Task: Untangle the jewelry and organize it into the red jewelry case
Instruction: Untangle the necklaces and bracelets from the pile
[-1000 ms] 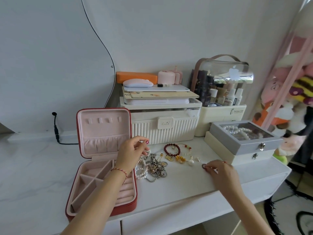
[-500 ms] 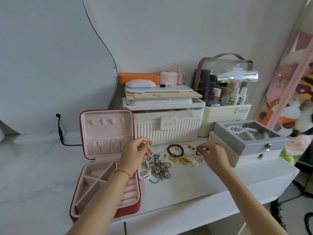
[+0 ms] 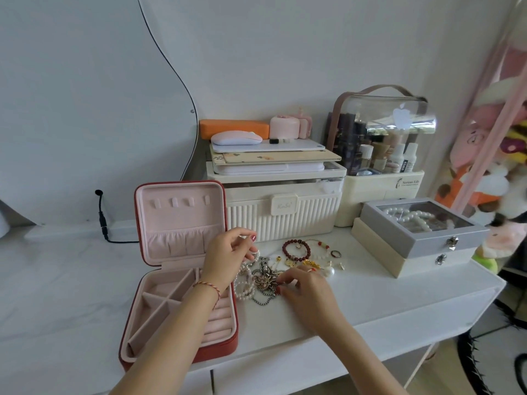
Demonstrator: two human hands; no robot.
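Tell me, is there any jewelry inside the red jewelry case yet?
No, the open red jewelry case with pink lining shows only bare compartments, while the tangled pile of pearl strands and metal chains lies beside it on the white table.

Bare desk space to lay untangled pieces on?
Free: desk strip in front of the grey box, right of the right hand; open desk left of the red jewelry case. Crowded: the jewelry tangle between both hands, up to the ribbed white box.

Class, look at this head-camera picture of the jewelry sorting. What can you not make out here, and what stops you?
- Tangled pile: how many chains; too small and knotted, partly under the right hand.
- Left hand: what its fingertips pinch; too small to tell.
- Red jewelry case: near-right tray compartments, covered by the left forearm.
- Plush toys: blurred, cut by the right edge.
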